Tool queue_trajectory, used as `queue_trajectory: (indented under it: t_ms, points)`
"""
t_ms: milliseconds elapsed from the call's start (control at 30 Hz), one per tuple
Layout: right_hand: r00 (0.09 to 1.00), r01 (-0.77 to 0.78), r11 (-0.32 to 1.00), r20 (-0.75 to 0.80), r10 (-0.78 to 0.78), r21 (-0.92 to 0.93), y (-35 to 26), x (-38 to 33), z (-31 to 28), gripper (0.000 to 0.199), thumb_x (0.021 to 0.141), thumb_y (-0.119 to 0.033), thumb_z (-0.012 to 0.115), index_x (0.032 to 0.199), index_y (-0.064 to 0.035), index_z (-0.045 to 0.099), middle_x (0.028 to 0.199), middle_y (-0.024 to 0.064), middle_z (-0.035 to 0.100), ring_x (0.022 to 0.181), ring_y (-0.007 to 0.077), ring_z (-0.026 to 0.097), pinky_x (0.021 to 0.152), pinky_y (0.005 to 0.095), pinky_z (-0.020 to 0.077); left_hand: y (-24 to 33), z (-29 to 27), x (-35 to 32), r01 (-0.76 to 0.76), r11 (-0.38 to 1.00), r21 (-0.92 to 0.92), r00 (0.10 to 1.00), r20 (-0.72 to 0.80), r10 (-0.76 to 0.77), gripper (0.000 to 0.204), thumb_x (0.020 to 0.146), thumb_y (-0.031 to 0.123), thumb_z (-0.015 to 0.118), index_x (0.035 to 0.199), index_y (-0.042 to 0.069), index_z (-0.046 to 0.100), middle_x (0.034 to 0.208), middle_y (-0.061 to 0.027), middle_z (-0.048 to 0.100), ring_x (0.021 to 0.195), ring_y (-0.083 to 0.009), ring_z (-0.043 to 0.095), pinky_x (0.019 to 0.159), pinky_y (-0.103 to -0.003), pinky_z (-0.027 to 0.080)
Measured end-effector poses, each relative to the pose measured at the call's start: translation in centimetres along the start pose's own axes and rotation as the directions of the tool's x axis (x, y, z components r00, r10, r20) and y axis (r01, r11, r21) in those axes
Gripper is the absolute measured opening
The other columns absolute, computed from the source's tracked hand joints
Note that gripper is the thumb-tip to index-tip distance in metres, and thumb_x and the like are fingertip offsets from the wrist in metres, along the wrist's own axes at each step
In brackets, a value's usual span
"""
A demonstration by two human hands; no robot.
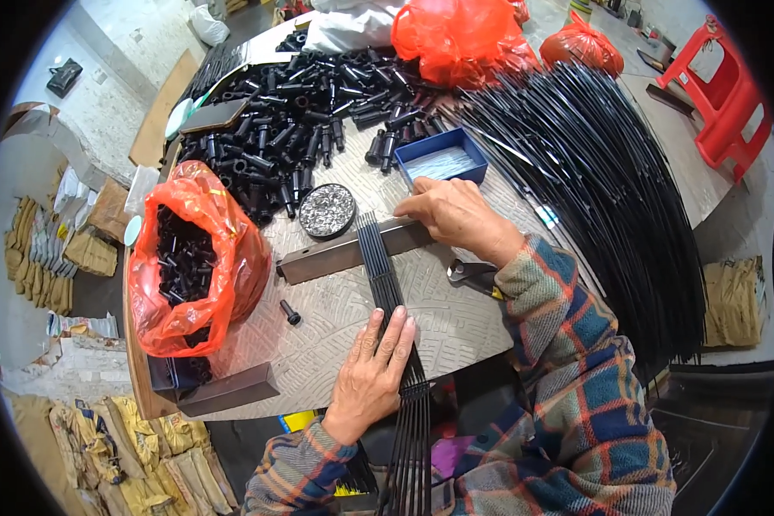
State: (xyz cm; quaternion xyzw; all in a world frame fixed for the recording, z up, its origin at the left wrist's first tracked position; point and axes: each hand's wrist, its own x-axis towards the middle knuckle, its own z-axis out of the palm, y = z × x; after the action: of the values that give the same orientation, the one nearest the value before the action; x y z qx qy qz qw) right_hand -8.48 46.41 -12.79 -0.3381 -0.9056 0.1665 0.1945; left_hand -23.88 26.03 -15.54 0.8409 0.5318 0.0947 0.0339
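My left hand [374,370] lies with its fingers stretched out on a row of thin black rods [382,279]. The rods rest side by side across a dark metal bar [322,261], their pale tips just past it. Curled fingers of my right hand [460,215] come together above the bar's right end, in front of a blue box [488,161] of thin whitish pieces. Whatever that hand may pinch is hidden or too small to name. A round black dish of small silvery parts [327,210] stands left of the rod tips.
Black tubular parts [271,129] are heaped at the back left. A red plastic bag [241,275] with more black parts stands at left, beside one loose black part [291,312]. Long black rods [593,172] cover the right side. Cutters [471,273] lie under my right forearm.
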Motion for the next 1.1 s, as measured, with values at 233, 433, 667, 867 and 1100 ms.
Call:
queue_trajectory:
  t_ms: [233,433,667,867,1100]
  points:
    - [0.993,0.078,0.996,-0.083,-0.082,-0.053,0.3,0.3,1.1,0.018,0.079,-0.012,0.055,0.093,-0.0153,0.066,0.082,0.0085,0.058,0.071,0.0295,0.059,0.061,0.0403,0.0440,-0.1,-0.1,0.2,0.007,1.000,-0.008,1.000,0.016,-0.007,0.071,0.062,0.002,0.054,0.131,0.002,0.036,0.139,-0.0155,0.031,0.128,-0.0383,0.028,0.102,-0.044,0.030]
    - [0.990,0.104,0.991,-0.087,-0.111,-0.080,0.4,0.2,0.9,0.022,0.074,-0.009,0.057,0.094,-0.0145,0.066,0.082,0.0092,0.058,0.071,0.0299,0.060,0.061,0.0414,0.0451,0.1,-0.2,0.3,0.005,1.000,-0.010,1.000,0.011,-0.005,0.069,0.064,0.001,0.053,0.131,0.001,0.036,0.138,-0.0158,0.031,0.128,-0.0387,0.028,0.101,-0.044,0.030]
    - [0.989,0.140,0.976,-0.030,-0.146,-0.165,-0.1,0.5,1.2,0.025,0.072,-0.005,0.057,0.093,-0.0153,0.066,0.085,0.0082,0.056,0.070,0.0272,0.060,0.058,0.0390,0.0460,0.1,-0.1,0.1,0.011,1.000,-0.005,0.999,0.030,-0.011,0.069,0.065,0.000,0.052,0.131,0.001,0.035,0.139,-0.0160,0.030,0.127,-0.0396,0.028,0.101,-0.045,0.030]
    - [0.954,0.252,0.941,-0.102,-0.281,-0.227,0.3,1.7,2.9,0.022,0.073,-0.007,0.055,0.093,-0.0141,0.060,0.083,0.0067,0.054,0.067,0.0254,0.061,0.054,0.0357,0.0471,0.1,-0.1,0.1,0.022,1.000,-0.019,1.000,0.022,-0.021,0.072,0.063,0.001,0.052,0.133,0.003,0.033,0.140,-0.0151,0.028,0.128,-0.0393,0.026,0.103,-0.046,0.027]
    - [0.944,0.274,0.943,-0.134,-0.301,-0.191,0.1,1.7,2.8,0.011,0.076,-0.008,0.052,0.087,-0.0086,0.054,0.081,0.0090,0.056,0.069,0.0261,0.062,0.054,0.0367,0.0466,0.4,-0.4,0.3,0.051,0.995,-0.080,0.998,0.024,-0.050,0.067,0.067,-0.004,0.046,0.132,0.003,0.034,0.140,-0.0151,0.028,0.129,-0.0390,0.025,0.104,-0.047,0.025]
